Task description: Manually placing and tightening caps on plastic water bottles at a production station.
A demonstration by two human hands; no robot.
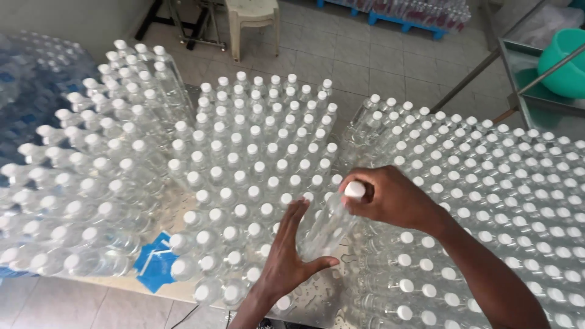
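My right hand (390, 198) is wrapped around the white cap of a clear bottle (326, 228) at centre frame, while my left hand (292, 250) lies spread-fingered against its side. I judge that tilting it further could topple the packed bottles (256, 158) just beside it, domino-fashion.

Green basin (563, 61) and plastic chair (251, 18) (both cut off by frame edges)
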